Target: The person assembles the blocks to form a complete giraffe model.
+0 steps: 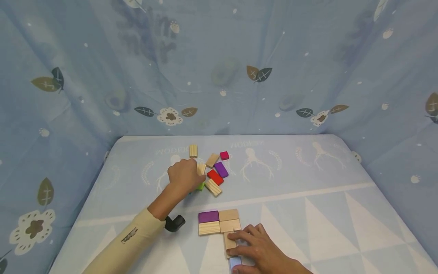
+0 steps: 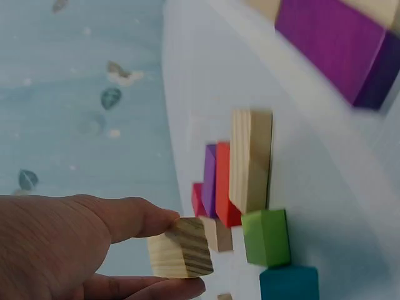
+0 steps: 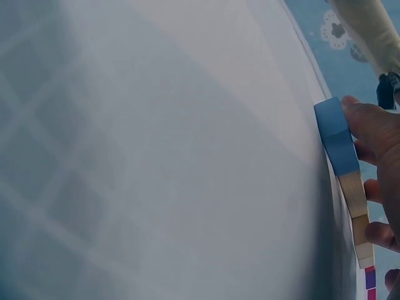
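My left hand (image 1: 184, 176) is over the loose pile and pinches a striped wooden block (image 2: 181, 250) between thumb and fingers, as the left wrist view shows. Beside it lie a green block (image 2: 265, 239) and a teal block (image 2: 290, 284). On the near side, my right hand (image 1: 261, 249) rests spread over a column of laid blocks. Its thumb touches the light blue block (image 1: 235, 261) and its fingertips lie on the plain wooden block (image 1: 228, 238) above that. This column adjoins a group made of a purple block (image 1: 208, 217), a striped block (image 1: 209, 228) and two plain blocks (image 1: 228, 215).
Around the left hand are a red block (image 1: 215, 177), another purple block (image 1: 221, 170), a pinkish-red block (image 1: 224, 155) and several wooden blocks (image 1: 193, 151). Patterned cloth (image 1: 222, 76) hangs behind and at both sides of the cloth-covered table (image 1: 308, 167).
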`<action>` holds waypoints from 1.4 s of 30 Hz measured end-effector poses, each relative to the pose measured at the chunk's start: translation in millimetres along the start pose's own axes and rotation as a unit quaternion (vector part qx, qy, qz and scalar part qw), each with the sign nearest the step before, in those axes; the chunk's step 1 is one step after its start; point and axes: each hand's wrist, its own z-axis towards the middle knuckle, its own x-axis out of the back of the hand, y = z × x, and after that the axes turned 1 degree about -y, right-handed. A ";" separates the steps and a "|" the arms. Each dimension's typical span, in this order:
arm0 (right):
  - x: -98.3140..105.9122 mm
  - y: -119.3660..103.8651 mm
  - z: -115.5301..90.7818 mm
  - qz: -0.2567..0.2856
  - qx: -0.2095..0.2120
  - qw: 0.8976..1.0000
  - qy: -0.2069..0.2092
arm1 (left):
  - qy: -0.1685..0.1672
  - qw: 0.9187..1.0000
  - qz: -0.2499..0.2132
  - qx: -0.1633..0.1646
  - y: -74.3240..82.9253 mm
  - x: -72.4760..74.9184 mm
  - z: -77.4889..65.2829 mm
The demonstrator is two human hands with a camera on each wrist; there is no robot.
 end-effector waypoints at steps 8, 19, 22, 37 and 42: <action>0.8 1.5 0.7 -0.010 0.011 1.000 0.014 | 0.030 0.998 -0.029 -0.035 6.8 0.7 -48.7; 0.9 0.9 -2.2 0.011 -0.024 0.999 -0.021 | -0.003 0.997 -0.052 -0.054 6.7 -17.0 -112.8; 0.5 0.5 -2.5 0.013 -0.027 0.999 -0.022 | -0.022 0.997 -0.064 -0.041 8.8 -22.9 -127.9; -0.8 -1.1 -1.9 0.020 -0.030 0.999 -0.013 | -0.085 0.993 -0.076 -0.018 15.0 -40.8 -158.9; -0.2 -2.6 -2.3 0.029 -0.042 0.998 -0.022 | -0.098 0.991 -0.084 -0.016 13.9 -44.7 -160.9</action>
